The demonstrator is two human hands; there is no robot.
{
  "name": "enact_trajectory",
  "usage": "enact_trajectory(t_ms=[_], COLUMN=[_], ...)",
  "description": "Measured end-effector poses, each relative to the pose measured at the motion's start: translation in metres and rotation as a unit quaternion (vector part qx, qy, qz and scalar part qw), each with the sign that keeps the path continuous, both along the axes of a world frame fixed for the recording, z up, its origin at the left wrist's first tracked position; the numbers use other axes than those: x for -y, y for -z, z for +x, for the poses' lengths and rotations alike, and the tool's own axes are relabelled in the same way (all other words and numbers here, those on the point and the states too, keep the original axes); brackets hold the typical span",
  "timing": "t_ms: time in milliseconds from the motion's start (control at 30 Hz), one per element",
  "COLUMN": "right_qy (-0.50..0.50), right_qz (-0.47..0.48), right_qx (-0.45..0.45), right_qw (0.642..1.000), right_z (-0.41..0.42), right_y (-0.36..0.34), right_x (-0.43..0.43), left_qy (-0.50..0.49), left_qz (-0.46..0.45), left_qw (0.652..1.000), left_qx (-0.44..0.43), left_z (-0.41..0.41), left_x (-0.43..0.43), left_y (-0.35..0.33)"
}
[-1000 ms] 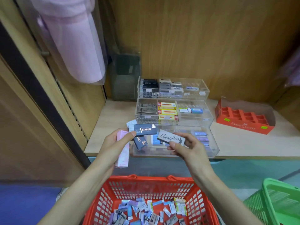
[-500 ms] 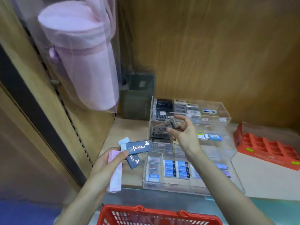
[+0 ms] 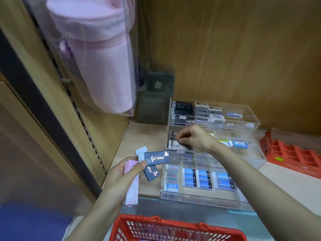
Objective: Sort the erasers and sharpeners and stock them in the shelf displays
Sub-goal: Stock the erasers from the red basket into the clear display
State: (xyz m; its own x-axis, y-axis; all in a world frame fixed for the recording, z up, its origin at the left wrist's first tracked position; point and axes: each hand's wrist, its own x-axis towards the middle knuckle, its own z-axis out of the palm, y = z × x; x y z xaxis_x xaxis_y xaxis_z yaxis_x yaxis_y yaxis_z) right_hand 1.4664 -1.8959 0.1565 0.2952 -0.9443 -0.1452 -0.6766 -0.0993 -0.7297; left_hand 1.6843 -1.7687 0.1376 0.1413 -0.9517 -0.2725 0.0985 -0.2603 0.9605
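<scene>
Grey eraser (image 3: 178, 146) being pinched by right hand (image 3: 195, 138).
Dark erasers (image 3: 156, 158) being gripped in left hand (image 3: 121, 178), beside display (image 3: 243, 122).

- Bare strip of shelf (image 3: 145, 136) left of the clear tiered display (image 3: 199, 199), partly taken by the left hand (image 3: 121, 178) gripping erasers (image 3: 156, 158).
- Middle tier's left end covered by the right hand (image 3: 196, 138).
- Above left, a hanging pink roll (image 3: 97, 63); a dark box (image 3: 156, 100) in the back corner.
- Open shelf between the display and the red tray (image 3: 291, 153).
</scene>
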Motion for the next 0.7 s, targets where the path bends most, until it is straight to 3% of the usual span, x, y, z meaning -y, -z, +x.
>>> enact_trajectory(t_ms=[233,300,367,467,567,700], right_qy=[-0.038,-0.052,0.008,0.076,0.09,0.161], right_qz=[-0.103,-0.158,-0.185,-0.066,0.062,0.085], right_qx=[-0.184,-0.196,-0.066,0.189,0.324,0.421], right_qw=[0.977,0.966,0.98,0.977,0.94,0.889], right_z=[0.005,0.004,0.006,0.014,0.025,0.029], right_y=[0.002,-0.002,-0.004,-0.007,0.002,0.01], right_x=[-0.007,-0.019,-0.043,-0.087,-0.115,-0.124], left_qy=[0.02,0.025,0.032,0.047,0.057,0.081], left_qz=[-0.002,-0.003,-0.007,-0.009,-0.013,-0.025], left_qw=[1.0,1.0,0.999,0.999,0.997,0.994], left_qx=[0.003,0.0,-0.009,-0.026,-0.049,-0.066], left_z=[-0.003,-0.004,-0.006,-0.01,-0.016,-0.02], left_x=[-0.002,-0.003,-0.004,-0.004,-0.007,-0.008], left_y=[0.002,0.001,0.002,0.002,0.0,-0.001])
